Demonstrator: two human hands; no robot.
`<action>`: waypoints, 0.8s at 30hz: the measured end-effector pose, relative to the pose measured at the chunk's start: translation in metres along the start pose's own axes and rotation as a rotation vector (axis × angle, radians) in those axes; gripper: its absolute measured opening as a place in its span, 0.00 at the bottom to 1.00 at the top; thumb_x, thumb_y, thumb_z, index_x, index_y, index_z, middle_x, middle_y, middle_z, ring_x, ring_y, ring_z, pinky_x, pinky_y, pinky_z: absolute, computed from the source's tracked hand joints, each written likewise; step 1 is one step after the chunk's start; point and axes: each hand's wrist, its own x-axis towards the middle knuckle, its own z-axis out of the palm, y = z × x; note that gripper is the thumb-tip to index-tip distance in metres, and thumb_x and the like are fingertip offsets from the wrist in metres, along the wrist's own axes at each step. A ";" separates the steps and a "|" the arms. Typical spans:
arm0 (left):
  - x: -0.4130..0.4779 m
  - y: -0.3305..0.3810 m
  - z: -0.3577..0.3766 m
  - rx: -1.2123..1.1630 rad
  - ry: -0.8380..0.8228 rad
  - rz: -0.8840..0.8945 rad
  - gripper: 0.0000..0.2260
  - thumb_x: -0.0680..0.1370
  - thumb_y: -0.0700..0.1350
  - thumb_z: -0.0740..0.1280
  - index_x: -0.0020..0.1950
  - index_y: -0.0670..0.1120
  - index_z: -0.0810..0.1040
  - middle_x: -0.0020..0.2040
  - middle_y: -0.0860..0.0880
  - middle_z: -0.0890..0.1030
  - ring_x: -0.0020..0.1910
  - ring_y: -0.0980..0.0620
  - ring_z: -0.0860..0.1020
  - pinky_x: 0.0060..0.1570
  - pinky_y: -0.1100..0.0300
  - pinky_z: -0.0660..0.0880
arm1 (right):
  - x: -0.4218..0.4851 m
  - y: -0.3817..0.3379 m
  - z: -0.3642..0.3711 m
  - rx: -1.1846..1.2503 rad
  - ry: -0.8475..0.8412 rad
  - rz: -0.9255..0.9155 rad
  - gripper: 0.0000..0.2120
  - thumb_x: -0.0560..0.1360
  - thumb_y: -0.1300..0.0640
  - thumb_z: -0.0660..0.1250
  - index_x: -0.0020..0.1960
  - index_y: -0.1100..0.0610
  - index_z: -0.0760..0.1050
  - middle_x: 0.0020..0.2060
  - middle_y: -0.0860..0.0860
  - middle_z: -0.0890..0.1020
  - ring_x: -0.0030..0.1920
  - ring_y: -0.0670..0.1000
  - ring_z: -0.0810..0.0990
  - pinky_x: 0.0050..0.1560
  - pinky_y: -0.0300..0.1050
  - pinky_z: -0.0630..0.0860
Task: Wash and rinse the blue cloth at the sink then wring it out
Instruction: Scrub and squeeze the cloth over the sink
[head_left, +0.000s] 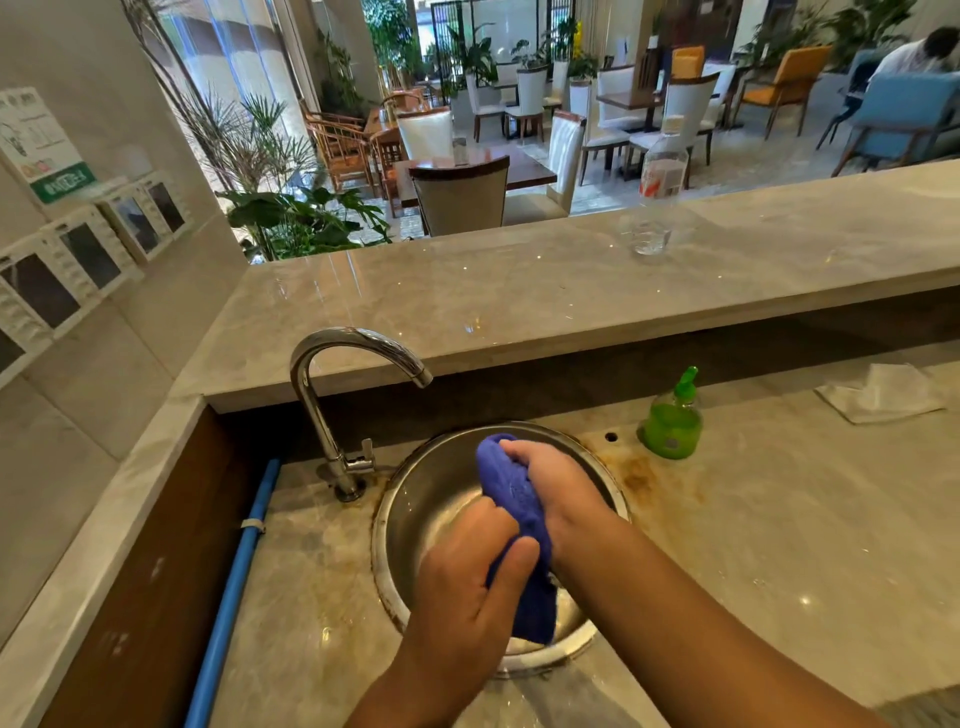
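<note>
- Blue cloth (514, 493), bunched into a thick roll, is held above the bowl of the round steel sink (431, 499). Its far end sticks out past the right hand and its near end hangs towards the front rim.
- Wringing is judged to be the step in hand. The cloth is gripped at two places along its length, no stream is seen at the chrome tap (358, 335), and no suds are visible on the fabric. Whether washing and rinsing have been finished cannot be confirmed from this view.
- For the next move, a twist in opposite directions by the two hands would be called for. The roll should be kept over the bowl, so that squeezed-out water is caught by the sink and not spilled on the desk (779, 519).
- The left hand (467, 566) is closed round the near part of the roll, with the thumb laid across the cloth and the fingers curled round it.
- The right hand (553, 483) is clenched on the far part, knuckles up, with the fingers wrapped over the fabric. Only a short stretch of cloth is left bare between the two hands.
- A green soap bottle (672, 423) is stood on the desk just beside the sink on the right, untouched, and a white folded sheet (883, 397) is seen further right.
</note>
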 end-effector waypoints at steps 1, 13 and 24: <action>0.000 -0.002 -0.003 0.032 -0.008 0.014 0.11 0.81 0.56 0.57 0.41 0.56 0.72 0.38 0.55 0.75 0.37 0.53 0.75 0.36 0.63 0.73 | -0.002 0.004 0.002 -0.019 0.022 0.010 0.10 0.81 0.54 0.64 0.55 0.61 0.77 0.44 0.58 0.83 0.42 0.54 0.82 0.38 0.45 0.76; 0.013 -0.006 -0.004 -0.002 0.006 -0.020 0.13 0.80 0.54 0.56 0.37 0.54 0.71 0.33 0.53 0.73 0.32 0.54 0.72 0.33 0.63 0.70 | 0.004 0.017 -0.001 -0.123 0.059 -0.097 0.14 0.82 0.51 0.62 0.57 0.62 0.76 0.49 0.59 0.83 0.53 0.57 0.82 0.59 0.53 0.78; 0.041 -0.003 -0.010 0.090 -0.035 0.037 0.15 0.82 0.49 0.60 0.38 0.44 0.74 0.33 0.51 0.74 0.32 0.55 0.72 0.34 0.58 0.70 | 0.002 0.026 -0.003 0.070 -0.002 -0.070 0.13 0.80 0.52 0.64 0.41 0.57 0.79 0.31 0.55 0.81 0.34 0.53 0.81 0.38 0.47 0.77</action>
